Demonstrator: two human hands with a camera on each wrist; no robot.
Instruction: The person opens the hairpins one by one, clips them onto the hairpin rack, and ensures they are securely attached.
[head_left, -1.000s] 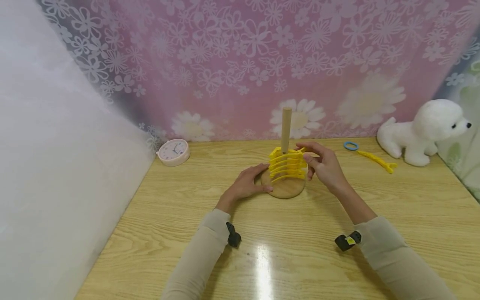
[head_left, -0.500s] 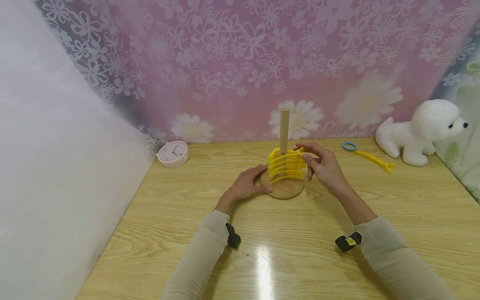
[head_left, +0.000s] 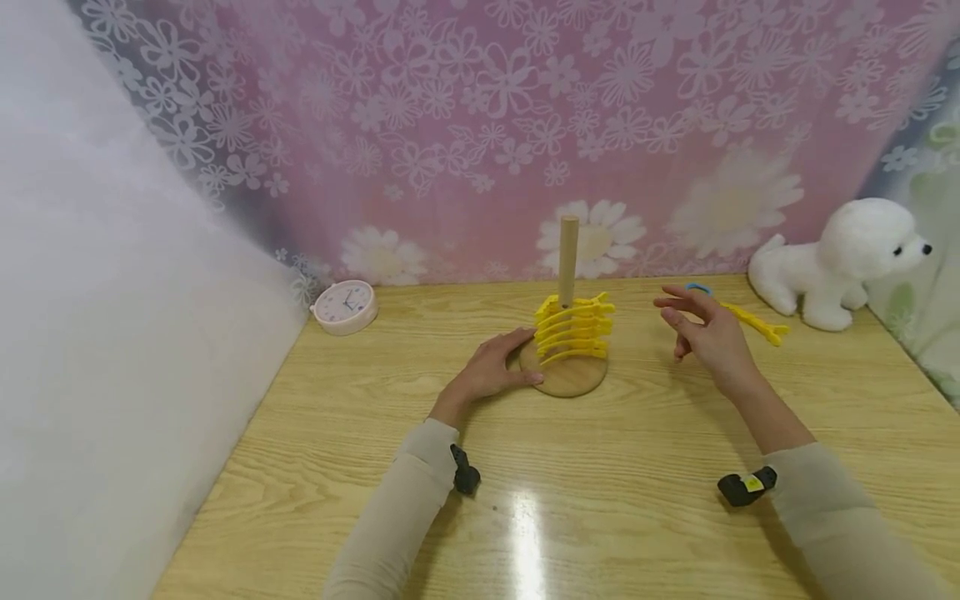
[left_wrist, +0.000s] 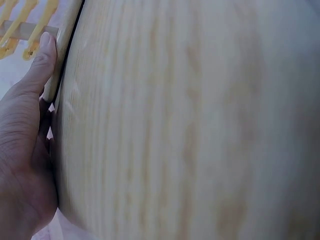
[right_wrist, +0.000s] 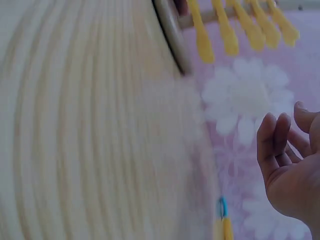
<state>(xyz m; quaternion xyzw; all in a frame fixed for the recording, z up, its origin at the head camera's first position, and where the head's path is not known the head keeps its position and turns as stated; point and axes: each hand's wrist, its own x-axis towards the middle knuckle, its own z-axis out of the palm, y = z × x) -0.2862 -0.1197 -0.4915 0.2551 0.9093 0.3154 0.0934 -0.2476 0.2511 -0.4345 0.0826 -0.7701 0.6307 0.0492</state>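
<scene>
A wooden stand has a round base (head_left: 573, 383) and an upright post (head_left: 568, 258). Several curved yellow plastic pieces (head_left: 576, 321) with forked ends are stacked around the post. My left hand (head_left: 489, 367) grips the base at its left edge; the left wrist view shows the thumb (left_wrist: 45, 52) on the rim. My right hand (head_left: 711, 340) is in the air to the right of the stand, holding nothing, its fingers loosely bent. Behind it lie another yellow forked piece (head_left: 767, 328), partly covered by the hand, and a blue ring (head_left: 699, 287).
A pink round clock (head_left: 345, 307) stands at the back left of the wooden table (head_left: 360, 392). A white plush dog (head_left: 832, 258) stands at the back right. A pink flowered backdrop (head_left: 465, 167) rises behind the table, and a white panel (head_left: 135, 292) borders the left side.
My right hand has let go of the top yellow piece on the post and moved right, toward the loose yellow piece. My left hand has stayed on the base.
</scene>
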